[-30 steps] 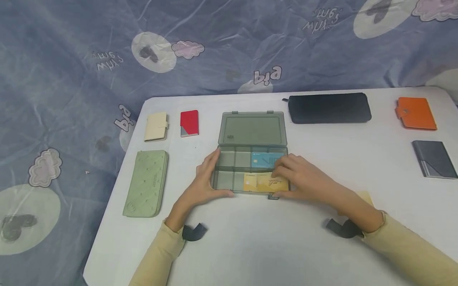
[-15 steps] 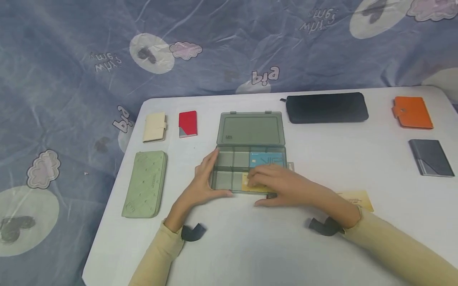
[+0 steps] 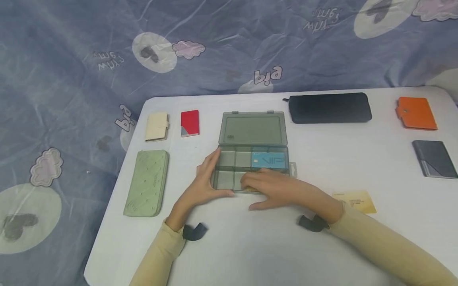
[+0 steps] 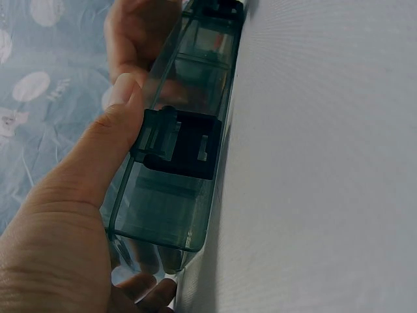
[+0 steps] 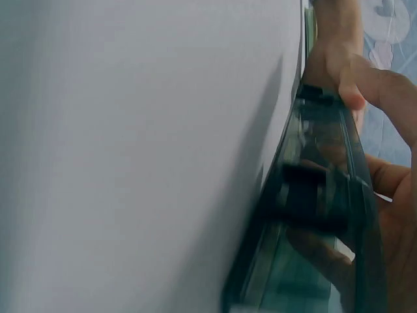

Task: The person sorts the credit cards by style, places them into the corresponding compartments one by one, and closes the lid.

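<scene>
Head view. Centre: one translucent divided box [image 3: 224, 182], lid laid back; blue card [image 3: 269, 160] at its upper right. Left hand [image 3: 201, 185] grips the box's left end, thumb along the near edge, fingers along the side. Right hand [image 3: 274, 187] over the lower right, fingers bent into the box, thumb apart outside; whether they pinch the partly covered yellow card [image 3: 251, 190] cannot be told. Lower right: loose gold card [image 3: 358, 201], flat on the table. Left of frame: green wallet [image 3: 146, 183].

Left wrist view. Box upright, centre; left thumb on its rim beside a dark latch [image 4: 179, 143].

Right wrist view. Box at lower right, blurred; right fingers visible through its wall.
</scene>
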The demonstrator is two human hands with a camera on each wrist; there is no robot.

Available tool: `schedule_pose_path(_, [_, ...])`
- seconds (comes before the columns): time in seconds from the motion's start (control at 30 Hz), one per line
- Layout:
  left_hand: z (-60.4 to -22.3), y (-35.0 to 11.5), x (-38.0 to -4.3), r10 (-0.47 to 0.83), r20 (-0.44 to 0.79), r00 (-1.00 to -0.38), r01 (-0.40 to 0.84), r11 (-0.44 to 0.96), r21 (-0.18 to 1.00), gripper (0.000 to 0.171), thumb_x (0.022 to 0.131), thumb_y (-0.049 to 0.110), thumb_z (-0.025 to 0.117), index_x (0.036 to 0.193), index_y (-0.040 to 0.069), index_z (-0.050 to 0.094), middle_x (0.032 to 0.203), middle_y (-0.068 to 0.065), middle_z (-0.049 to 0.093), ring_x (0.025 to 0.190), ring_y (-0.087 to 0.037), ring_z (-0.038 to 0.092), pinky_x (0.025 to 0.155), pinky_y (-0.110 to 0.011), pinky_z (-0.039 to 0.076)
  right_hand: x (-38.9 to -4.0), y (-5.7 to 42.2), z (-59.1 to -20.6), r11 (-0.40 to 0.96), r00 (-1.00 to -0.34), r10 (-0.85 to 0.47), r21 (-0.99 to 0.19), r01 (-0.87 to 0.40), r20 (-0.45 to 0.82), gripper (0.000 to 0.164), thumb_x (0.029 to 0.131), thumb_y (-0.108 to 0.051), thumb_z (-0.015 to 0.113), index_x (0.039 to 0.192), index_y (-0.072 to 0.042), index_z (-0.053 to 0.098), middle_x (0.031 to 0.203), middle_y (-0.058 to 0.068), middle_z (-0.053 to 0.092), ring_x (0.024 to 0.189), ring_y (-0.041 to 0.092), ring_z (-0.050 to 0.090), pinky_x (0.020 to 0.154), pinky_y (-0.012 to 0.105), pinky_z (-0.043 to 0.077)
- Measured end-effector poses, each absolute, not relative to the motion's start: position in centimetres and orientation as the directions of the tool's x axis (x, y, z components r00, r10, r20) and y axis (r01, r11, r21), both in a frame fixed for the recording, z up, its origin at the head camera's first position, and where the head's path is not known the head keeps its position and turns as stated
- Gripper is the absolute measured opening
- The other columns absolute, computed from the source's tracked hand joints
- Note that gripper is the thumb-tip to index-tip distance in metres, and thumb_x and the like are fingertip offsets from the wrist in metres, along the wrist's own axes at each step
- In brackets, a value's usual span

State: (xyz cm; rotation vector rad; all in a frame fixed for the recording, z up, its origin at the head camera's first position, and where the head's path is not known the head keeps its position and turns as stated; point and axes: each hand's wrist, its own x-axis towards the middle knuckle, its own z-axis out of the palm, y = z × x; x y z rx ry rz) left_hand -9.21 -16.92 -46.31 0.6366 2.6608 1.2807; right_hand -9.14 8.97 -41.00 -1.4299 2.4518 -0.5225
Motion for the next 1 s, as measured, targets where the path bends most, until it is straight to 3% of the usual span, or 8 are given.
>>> schedule_pose_path(0.1, [-46.2, -16.8, -9.2, 0.42, 0.07, -0.905, 0.318, 0.558, 0.767, 0.121, 0.061, 0.056, 0.08, 0.151, 0.024, 0.005, 0.154, 0.01, 0.008, 0.138, -0.012, 0.016, 0.103, -0.052, 0.019, -9.0, 9.9, -41.0, 0.442, -0.488, -0.873, -0.438, -0.783, -0.008, 0.046, 0.081, -0.051, 0.066, 0.115, -0.024, 0.053, 0.114, -0.015, 0.054, 0.1, 0.002, 0.05, 0.09, 0.028, 0.042])
schedule_pose_path(0.23, [-46.0, -16.7, -9.2, 0.411, 0.069, -0.909, 0.311, 0.561, 0.767, 0.122, 0.06, 0.054, 0.081, 0.151, 0.025, 0.005, 0.154, 0.01, 0.009, 0.138, -0.014, 0.016, 0.103, -0.053, 0.02, -8.8, 11.5, -40.5, 0.43, -0.491, -0.871, -0.441, -0.788, 0.028, 0.046, 0.081, -0.049, 0.066, 0.118, -0.025, 0.053, 0.119, -0.014, 0.054, 0.11, 0.006, 0.05, 0.096, 0.032, 0.041])
schedule_pose_path(0.33, [-46.0, -16.6, -9.2, 0.412, 0.065, -0.909, 0.311, 0.566, 0.763, 0.122, 0.06, 0.055, 0.081, 0.151, 0.026, 0.005, 0.154, 0.01, 0.009, 0.138, -0.014, 0.015, 0.103, -0.053, 0.02, -8.6, 14.1, -39.8, 0.453, -0.539, -0.838, -0.447, -0.771, 0.081, 0.049, 0.077, -0.046, 0.072, 0.119, -0.025, 0.055, 0.124, -0.011, 0.054, 0.116, 0.009, 0.048, 0.097, 0.034, 0.04])
schedule_pose_path(0.47, [-45.9, -16.4, -9.3, 0.419, 0.064, -0.906, 0.316, 0.566, 0.762, 0.122, 0.06, 0.055, 0.081, 0.151, 0.025, 0.005, 0.153, 0.01, 0.009, 0.139, -0.014, 0.015, 0.103, -0.053, 0.018, -8.1, 19.5, -39.2, 0.563, -0.664, -0.738, -0.43, -0.706, 0.125, 0.055, 0.068, -0.043, 0.08, 0.116, -0.028, 0.058, 0.119, -0.014, 0.056, 0.112, 0.002, 0.047, 0.094, 0.025, 0.038])
schedule_pose_path(0.63, [-45.9, -16.4, -9.3, 0.422, 0.06, -0.904, 0.315, 0.566, 0.762, 0.122, 0.06, 0.055, 0.081, 0.151, 0.024, 0.005, 0.153, 0.01, 0.009, 0.138, -0.014, 0.015, 0.103, -0.053, 0.018, -6.7, 26.5, -39.9, 0.732, -0.793, -0.608, -0.354, -0.582, 0.045, 0.065, 0.054, -0.049, 0.086, 0.111, -0.031, 0.06, 0.108, -0.02, 0.055, 0.099, -0.002, 0.045, 0.082, 0.022, 0.04])
schedule_pose_path(0.73, [-45.9, -16.6, -9.2, 0.424, 0.06, -0.904, 0.318, 0.57, 0.758, 0.121, 0.061, 0.053, 0.081, 0.151, 0.023, 0.005, 0.154, 0.008, 0.009, 0.139, -0.014, 0.015, 0.104, -0.053, 0.017, -5.7, 29.4, -40.7, 0.771, -0.807, -0.591, -0.297, -0.563, -0.004, 0.069, 0.05, -0.05, 0.087, 0.111, -0.03, 0.059, 0.108, -0.017, 0.054, 0.094, 0.0, 0.043, 0.077, 0.022, 0.042])
schedule_pose_path(0.87, [-45.9, -16.7, -9.0, 0.417, 0.064, -0.907, 0.316, 0.57, 0.759, 0.121, 0.061, 0.051, 0.082, 0.151, 0.023, 0.006, 0.154, 0.008, 0.009, 0.139, -0.014, 0.015, 0.104, -0.054, 0.016, -4.7, 31.4, -41.2, 0.796, -0.814, -0.578, -0.253, -0.549, -0.053, 0.073, 0.046, -0.045, 0.089, 0.11, -0.03, 0.057, 0.111, -0.014, 0.051, 0.096, 0.001, 0.04, 0.081, 0.018, 0.039])
schedule_pose_path(1.0, [-45.9, -16.6, -9.0, 0.414, 0.056, -0.909, 0.305, 0.565, 0.767, 0.121, 0.061, 0.052, 0.082, 0.151, 0.025, 0.005, 0.154, 0.009, 0.008, 0.139, -0.015, 0.013, 0.103, -0.054, 0.017, -4.4, 31.4, -41.2, 0.824, -0.834, -0.546, -0.229, -0.518, -0.08, 0.07, 0.046, -0.04, 0.089, 0.108, -0.026, 0.058, 0.111, -0.009, 0.051, 0.095, 0.007, 0.043, 0.082, 0.027, 0.042])
